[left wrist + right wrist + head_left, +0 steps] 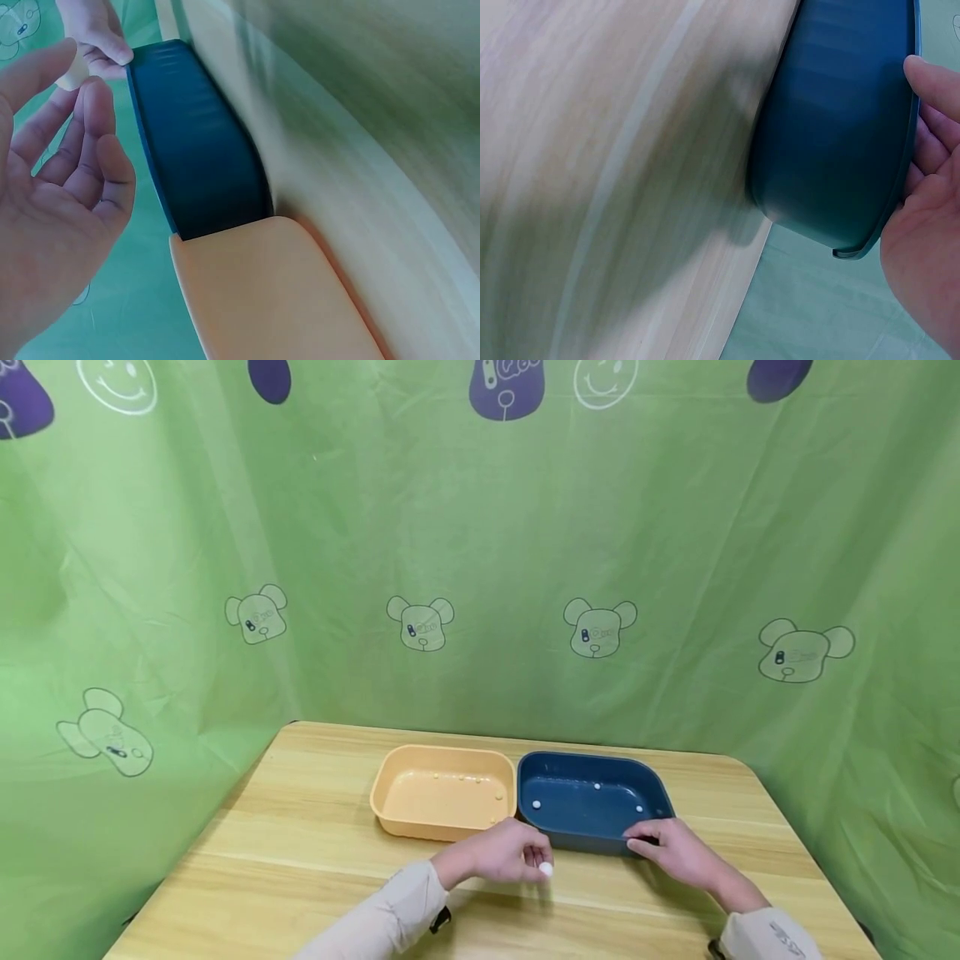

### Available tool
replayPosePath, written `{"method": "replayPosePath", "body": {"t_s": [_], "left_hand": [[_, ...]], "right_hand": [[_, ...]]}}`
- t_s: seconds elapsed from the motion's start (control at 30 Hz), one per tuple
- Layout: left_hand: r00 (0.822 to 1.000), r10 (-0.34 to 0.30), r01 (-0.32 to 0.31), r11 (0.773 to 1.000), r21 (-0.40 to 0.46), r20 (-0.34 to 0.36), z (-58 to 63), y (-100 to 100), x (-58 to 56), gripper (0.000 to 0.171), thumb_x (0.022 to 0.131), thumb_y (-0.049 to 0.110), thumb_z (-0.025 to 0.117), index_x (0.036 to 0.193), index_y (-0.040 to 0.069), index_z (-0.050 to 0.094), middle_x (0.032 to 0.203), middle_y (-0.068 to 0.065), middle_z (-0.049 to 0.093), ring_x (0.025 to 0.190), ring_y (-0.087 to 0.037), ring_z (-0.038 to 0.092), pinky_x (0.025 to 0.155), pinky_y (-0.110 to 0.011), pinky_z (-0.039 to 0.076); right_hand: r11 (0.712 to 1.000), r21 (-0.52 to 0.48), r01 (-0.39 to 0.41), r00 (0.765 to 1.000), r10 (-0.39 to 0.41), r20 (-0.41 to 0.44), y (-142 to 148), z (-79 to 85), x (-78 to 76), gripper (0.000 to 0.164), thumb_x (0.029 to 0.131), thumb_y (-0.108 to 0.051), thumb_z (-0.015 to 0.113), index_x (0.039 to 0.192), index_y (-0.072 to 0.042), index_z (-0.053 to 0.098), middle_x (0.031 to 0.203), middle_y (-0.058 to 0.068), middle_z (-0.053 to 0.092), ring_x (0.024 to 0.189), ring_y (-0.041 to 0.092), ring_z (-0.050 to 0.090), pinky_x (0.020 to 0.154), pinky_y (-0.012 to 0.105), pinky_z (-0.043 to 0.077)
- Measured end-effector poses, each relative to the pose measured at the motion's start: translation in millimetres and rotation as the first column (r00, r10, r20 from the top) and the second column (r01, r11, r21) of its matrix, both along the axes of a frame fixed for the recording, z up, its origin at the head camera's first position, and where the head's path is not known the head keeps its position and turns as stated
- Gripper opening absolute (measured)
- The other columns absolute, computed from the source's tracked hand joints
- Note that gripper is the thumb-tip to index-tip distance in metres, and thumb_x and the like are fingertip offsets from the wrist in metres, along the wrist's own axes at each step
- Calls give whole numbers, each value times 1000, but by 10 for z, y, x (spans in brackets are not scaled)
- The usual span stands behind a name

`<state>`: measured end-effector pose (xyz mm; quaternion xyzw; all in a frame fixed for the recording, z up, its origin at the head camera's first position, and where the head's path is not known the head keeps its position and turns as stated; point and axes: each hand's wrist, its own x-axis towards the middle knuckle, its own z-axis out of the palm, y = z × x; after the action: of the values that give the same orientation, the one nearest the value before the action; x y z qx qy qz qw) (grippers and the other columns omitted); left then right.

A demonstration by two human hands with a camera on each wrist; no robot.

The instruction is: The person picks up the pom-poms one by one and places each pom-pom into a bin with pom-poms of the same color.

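Observation:
My left hand [504,853] pinches a small white ball [546,868] between thumb and fingertips, just in front of where two bins meet. In the left wrist view the ball [73,74] looks rounded, partly covered by the fingers. At the front right corner of the dark blue bin [577,842], my right hand [681,853] grips the rim, thumb outside and fingers over the inner side, as the right wrist view shows. Inside that bin lie small white balls [536,804], spread apart. Several small yellowish balls [498,797] lie in the light orange bin [420,828] to its left.
Both bins stand side by side on a light wooden table [300,827], with their short ends touching or nearly so. A green curtain [495,693] printed with bear heads hangs behind the table and along its sides.

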<state>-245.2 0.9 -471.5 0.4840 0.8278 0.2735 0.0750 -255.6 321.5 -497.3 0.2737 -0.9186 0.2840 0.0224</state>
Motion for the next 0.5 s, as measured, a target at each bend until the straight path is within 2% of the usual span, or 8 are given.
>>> {"method": "replayPosePath", "body": {"t_s": [0.2,0.37,0.5], "left_hand": [[1000,23,-22,999,44,-7,62,16,-49,5,84,13,70,88,13,67,78,14,59,71,8,51,67,-9,42],[997,65,-67,995,78,34,95,44,-85,4,86,15,69,88,13,67,76,14,59,71,6,51,67,-10,43],[995,95,-98,991,88,39,115,75,-107,4,86,16,69,89,13,67,75,14,57,71,5,51,67,-11,43]], "right_hand": [[1000,0,0,1000,0,-4,0,9,-4,12,92,-21,63,96,-15,72,93,-4,69,88,9,62,73,29,51],[1000,-3,-1,1000,1,4,-6,20,-2,12,92,-21,63,96,-14,72,93,-4,69,88,10,62,73,30,51],[1000,3,2,1000,-2,1,-8,15,3,12,92,-20,63,96,-13,72,93,-4,69,88,10,62,73,30,51]]}}
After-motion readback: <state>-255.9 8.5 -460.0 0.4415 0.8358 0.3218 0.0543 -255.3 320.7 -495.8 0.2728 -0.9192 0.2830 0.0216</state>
